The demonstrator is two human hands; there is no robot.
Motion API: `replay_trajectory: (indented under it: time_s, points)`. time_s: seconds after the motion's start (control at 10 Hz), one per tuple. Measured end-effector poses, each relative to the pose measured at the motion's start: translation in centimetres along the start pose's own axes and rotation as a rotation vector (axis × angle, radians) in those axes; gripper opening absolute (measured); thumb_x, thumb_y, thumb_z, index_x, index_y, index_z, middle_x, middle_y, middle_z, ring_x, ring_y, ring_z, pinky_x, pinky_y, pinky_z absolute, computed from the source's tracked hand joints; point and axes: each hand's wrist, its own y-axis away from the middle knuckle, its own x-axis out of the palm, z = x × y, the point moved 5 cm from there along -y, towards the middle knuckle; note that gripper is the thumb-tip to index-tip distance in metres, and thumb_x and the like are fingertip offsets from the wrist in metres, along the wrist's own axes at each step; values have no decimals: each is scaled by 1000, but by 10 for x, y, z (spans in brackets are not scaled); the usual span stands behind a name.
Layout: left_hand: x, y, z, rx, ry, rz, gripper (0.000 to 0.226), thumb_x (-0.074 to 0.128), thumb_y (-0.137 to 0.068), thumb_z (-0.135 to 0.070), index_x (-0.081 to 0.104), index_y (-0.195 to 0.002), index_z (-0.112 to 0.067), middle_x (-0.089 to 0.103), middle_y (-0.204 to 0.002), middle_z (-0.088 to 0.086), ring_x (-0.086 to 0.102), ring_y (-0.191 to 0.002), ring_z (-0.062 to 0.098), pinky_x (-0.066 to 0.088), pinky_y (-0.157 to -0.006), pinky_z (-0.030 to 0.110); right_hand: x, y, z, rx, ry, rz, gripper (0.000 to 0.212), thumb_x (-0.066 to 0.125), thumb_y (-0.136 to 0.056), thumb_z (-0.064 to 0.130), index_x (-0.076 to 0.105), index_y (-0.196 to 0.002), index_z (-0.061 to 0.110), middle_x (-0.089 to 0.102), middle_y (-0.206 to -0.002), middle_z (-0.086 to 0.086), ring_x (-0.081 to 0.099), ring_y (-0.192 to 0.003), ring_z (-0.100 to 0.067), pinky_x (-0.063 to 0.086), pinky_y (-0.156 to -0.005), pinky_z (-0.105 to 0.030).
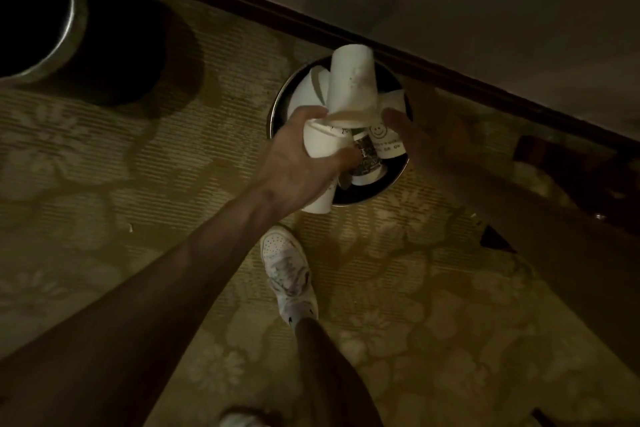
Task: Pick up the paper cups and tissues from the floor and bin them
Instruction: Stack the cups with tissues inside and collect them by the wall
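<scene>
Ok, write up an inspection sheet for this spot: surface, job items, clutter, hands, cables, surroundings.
Surface: patterned carpet, dimly lit.
Job's things: white paper cups held over the round bin; a tall cup tilted above it; more cups inside, including a smiley cup. No tissues made out.
Clutter: small white scrap on the carpet.
Hands: left hand grips cups; right hand beside the tall cup, blurred, grip unclear.
Cables: nothing seen.
Surroundings: dark skirting, large metal-rimmed container, white sneaker.
</scene>
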Motion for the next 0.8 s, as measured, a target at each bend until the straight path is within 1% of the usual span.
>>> replay_trajectory:
  time_s: [0.1, 0.2, 0.3, 0.4, 0.5, 0.6, 0.7, 0.8]
  points:
    - [1, -2, 4, -16, 41, -26, 66, 81, -78, -40, 47, -134, -31, 60, -108, -13, 62, -92, 1, 55, -73, 20, 1, 2, 15, 3, -19, 1, 62, 59, -95, 43, 37, -150, 24, 39, -154, -3, 38, -139, -18, 34, -113, -34]
    - [0, -13, 10, -36, 131, -109, 63, 76, -84, -41, 44, -137, -28, 58, -107, -14, 62, -93, 2, 58, -77, 26, 5, -4, 20, -28, -49, 2, 63, 59, -95, 44, 35, -151, 26, 35, -155, 0, 36, -134, -8, 35, -107, -28]
    - [3, -21, 24, 4, 161, -199, 62, 65, -94, -37, 32, -145, -22, 55, -109, -15, 61, -95, 3, 58, -79, 28, 14, -7, 23, -79, -20, 14, 60, 61, -95, 41, 41, -148, 19, 45, -148, -3, 38, -120, -1, 38, -102, -20]
    - [10, -23, 40, 70, 100, -234, 62, 54, -97, -50, 26, -145, -23, 57, -122, -1, 62, -108, 16, 58, -85, 40, 23, -2, 19, -171, 91, -20, 62, 62, -92, 42, 45, -145, 15, 51, -142, -6, 45, -124, -12, 36, -102, -20]
    - [17, -16, 42, 176, -35, -290, 65, 47, -100, -50, 23, -152, -20, 40, -147, 12, 45, -132, 22, 47, -103, 38, 18, 5, 14, -207, 139, -48, 66, 63, -91, 42, 43, -146, 12, 49, -143, -10, 43, -129, -22, 36, -104, -34]
    - [15, -2, 29, 224, -122, -351, 62, 44, -104, -40, 21, -156, -12, 28, -158, 10, 29, -140, 11, 30, -108, 14, 9, 15, 10, -198, 198, -51, 71, 61, -90, 49, 38, -149, 16, 44, -146, -10, 40, -132, -22, 33, -103, -31]
    - [4, 7, 23, 250, -129, -330, 59, 39, -106, -39, 22, -156, -12, 29, -160, 7, 27, -145, 15, 30, -118, 33, 3, 39, 16, -227, 215, -92, 63, 63, -89, 44, 47, -142, 14, 49, -139, -12, 45, -125, -22, 34, -97, -31]
    - [-25, 27, 14, 231, -255, -299, 50, 39, -105, -41, 37, -149, -18, 45, -147, 4, 43, -131, 14, 39, -103, 29, 4, 69, 30, -162, 147, -75, 41, 71, -87, 26, 59, -124, 15, 57, -126, -10, 48, -107, -8, 39, -82, -24]
